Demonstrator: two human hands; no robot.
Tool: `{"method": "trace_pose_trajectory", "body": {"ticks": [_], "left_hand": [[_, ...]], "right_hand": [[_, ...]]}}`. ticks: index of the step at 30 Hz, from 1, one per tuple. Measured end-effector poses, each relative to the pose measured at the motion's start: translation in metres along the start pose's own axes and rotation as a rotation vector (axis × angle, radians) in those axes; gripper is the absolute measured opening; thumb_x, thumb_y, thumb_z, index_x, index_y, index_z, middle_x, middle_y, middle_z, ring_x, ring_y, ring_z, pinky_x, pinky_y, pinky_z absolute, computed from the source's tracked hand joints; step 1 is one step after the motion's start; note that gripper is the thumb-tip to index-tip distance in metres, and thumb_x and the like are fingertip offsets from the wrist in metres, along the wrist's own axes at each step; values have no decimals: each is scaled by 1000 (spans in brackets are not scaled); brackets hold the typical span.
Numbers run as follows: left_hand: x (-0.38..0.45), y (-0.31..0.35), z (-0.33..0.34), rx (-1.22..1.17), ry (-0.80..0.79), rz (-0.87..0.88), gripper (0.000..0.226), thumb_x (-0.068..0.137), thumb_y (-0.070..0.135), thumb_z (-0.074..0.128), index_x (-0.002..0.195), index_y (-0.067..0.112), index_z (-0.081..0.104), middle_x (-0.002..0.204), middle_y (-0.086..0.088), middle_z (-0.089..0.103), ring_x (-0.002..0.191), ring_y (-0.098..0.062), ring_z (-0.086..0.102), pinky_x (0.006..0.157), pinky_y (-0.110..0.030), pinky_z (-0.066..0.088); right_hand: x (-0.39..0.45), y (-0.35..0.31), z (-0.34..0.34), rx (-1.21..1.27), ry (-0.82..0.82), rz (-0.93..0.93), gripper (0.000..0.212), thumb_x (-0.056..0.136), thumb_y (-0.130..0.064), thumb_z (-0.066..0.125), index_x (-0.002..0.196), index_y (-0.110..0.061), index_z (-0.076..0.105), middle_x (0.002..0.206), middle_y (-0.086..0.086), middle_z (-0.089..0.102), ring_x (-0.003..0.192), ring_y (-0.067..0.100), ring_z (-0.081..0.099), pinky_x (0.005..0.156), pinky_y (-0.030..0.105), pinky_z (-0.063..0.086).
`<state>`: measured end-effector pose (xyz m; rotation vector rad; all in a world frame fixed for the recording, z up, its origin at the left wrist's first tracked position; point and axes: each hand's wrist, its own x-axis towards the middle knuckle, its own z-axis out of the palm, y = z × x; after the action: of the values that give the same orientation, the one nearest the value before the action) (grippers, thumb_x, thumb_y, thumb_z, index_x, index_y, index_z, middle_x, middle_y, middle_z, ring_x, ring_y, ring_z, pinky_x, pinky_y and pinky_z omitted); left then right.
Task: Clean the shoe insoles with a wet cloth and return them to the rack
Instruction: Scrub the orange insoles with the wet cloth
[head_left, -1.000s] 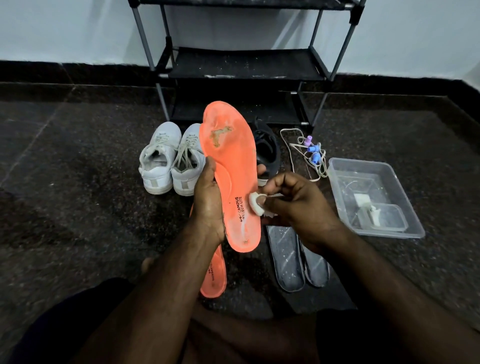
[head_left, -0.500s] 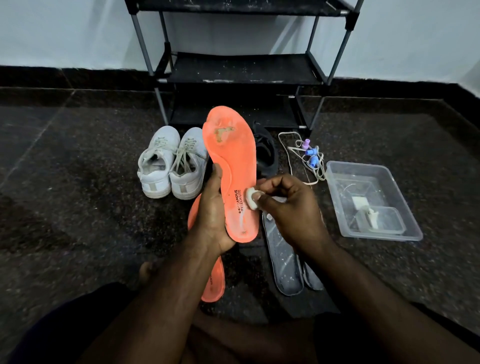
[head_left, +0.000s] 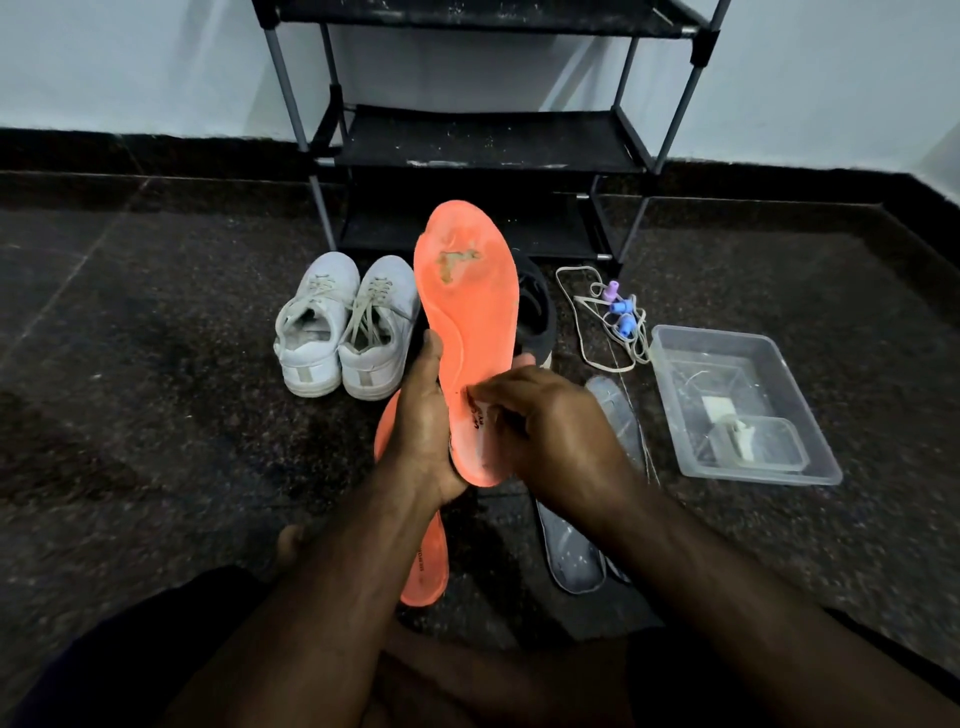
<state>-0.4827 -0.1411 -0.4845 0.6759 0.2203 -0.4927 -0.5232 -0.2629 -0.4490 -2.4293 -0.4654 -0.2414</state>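
I'm holding the orange insole (head_left: 470, 332) upright at frame centre with my left hand (head_left: 423, 431), thumb lying along its left edge and the other fingers wrapping behind, one fingertip showing past the right edge. My right hand (head_left: 550, 431) is curling over the heel end of that insole, fingers bent in and pressing there; I'm judging they're pinching the wet cloth against it, but the cloth itself is hiding under the hand, so I can't tell for sure. Toe end is showing a brownish worn patch, not yet looking wiped. Step in hand: I'm reading this as wiping the heel zone of the first orange insole. A second orange insole (head_left: 423, 561) is lying on the floor (head_left: 156, 389) just below my left wrist, and grey insoles (head_left: 571, 556) are lying lower centre-right, partly under my right forearm. White sneakers (head_left: 345, 325) are sitting centre-left, a dark shoe (head_left: 535, 306) is peeking behind the held insole, and laces (head_left: 608, 322) are lying right of it. A clear tub (head_left: 737, 405) is sitting at right. The rack (head_left: 483, 140) is standing top centre. Next move, I'm guessing: working the cloth up toward the stained toe end, keeping the left grip firm so the insole isn't flexing away.
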Motion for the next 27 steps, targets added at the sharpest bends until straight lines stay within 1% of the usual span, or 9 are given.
{"method": "trace_pose_trajectory", "body": {"ticks": [2, 6, 9, 12, 14, 17, 20, 24, 27], "left_hand": [[1, -1, 0, 16, 19, -3, 81, 93, 72, 38, 115, 1, 69, 107, -21, 72, 98, -32, 70, 95, -44, 51], [2, -1, 1, -22, -13, 59, 63, 98, 62, 40, 115, 9, 70, 104, -14, 73, 101, -29, 67, 96, -43, 49], [-1, 1, 2, 4, -22, 66, 69, 98, 64, 37, 112, 6, 72, 104, -16, 72, 98, -29, 69, 93, -42, 51], [-2, 3, 1, 52, 6, 38, 80, 95, 70, 34, 97, 4, 78, 101, -19, 72, 90, -30, 70, 85, -40, 54], [-3, 5, 0, 82, 9, 37, 81, 95, 72, 32, 94, 8, 81, 99, -18, 74, 83, -29, 71, 78, -38, 55], [-4, 4, 3, 59, -28, -6, 85, 93, 75, 32, 98, 4, 77, 98, -17, 72, 88, -30, 70, 84, -41, 53], [-4, 3, 3, 15, -42, 4, 82, 93, 74, 35, 96, 4, 78, 97, -15, 72, 92, -29, 71, 88, -43, 52], [-4, 6, 2, 77, 14, 37, 83, 94, 74, 30, 90, 8, 81, 90, -17, 72, 72, -26, 69, 71, -34, 52], [-4, 7, 4, 25, 15, 41, 77, 94, 72, 34, 105, 7, 74, 95, -17, 70, 76, -30, 69, 70, -35, 57]], "right_hand": [[-4, -1, -5, 41, -16, 11, 35, 75, -12, 63, 107, -18, 75, 105, 0, 73, 97, 14, 66, 87, 26, 51], [6, 5, -12, 51, 89, 59, 29, 80, -2, 69, 103, -17, 76, 104, -3, 72, 96, 5, 63, 87, 12, 46], [7, 2, -6, -9, 64, 23, 29, 77, -7, 63, 102, -15, 76, 102, 1, 72, 95, 15, 65, 87, 27, 50], [-8, -6, 0, 50, 20, 20, 32, 75, -14, 59, 101, -16, 76, 100, -1, 73, 94, 9, 64, 85, 16, 47], [-14, -9, 1, 96, 8, 12, 28, 76, -10, 62, 99, -18, 76, 99, -4, 73, 93, 5, 64, 84, 11, 46], [-6, -4, -3, 170, 89, 85, 25, 79, -2, 69, 97, -19, 77, 97, -7, 73, 92, 3, 64, 83, 16, 49], [4, -8, -2, 130, 122, 72, 25, 79, -2, 68, 97, -17, 76, 95, -4, 73, 90, 6, 64, 83, 20, 49], [-9, -17, 7, 151, 28, 43, 27, 80, -4, 66, 100, -19, 76, 96, -5, 74, 87, 5, 65, 81, 17, 49], [-11, -10, 0, 285, -17, 150, 23, 83, -6, 68, 98, -22, 76, 93, -12, 73, 85, 0, 67, 79, 20, 53]]}}
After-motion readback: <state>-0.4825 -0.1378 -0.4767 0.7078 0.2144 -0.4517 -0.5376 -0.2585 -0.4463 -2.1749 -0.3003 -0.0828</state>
